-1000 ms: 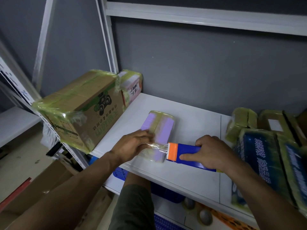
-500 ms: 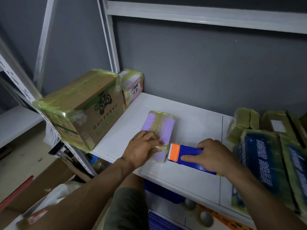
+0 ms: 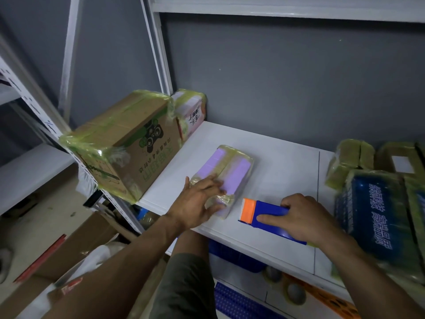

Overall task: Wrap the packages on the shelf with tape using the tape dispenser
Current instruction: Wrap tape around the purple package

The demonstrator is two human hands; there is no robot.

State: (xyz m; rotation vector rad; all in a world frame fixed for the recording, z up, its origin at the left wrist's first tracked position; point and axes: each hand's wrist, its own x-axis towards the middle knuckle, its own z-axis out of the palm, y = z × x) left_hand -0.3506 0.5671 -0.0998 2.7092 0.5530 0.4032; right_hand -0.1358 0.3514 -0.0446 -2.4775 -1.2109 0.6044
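On the shelf, the package lies between a carton left and boxes right; the dispenser lies before it, rightward.

Past your left fingers and right fingers you face a plain grey wall. Lower down, beneath the gap between them, you see a blue crate. Under your right fingers lie two round grey rolls, an orange perforated sheet and a blue dotted mat. Down and left of your left fingers, a brown cardboard box sits on the floor, with a blurred white bag beside it.
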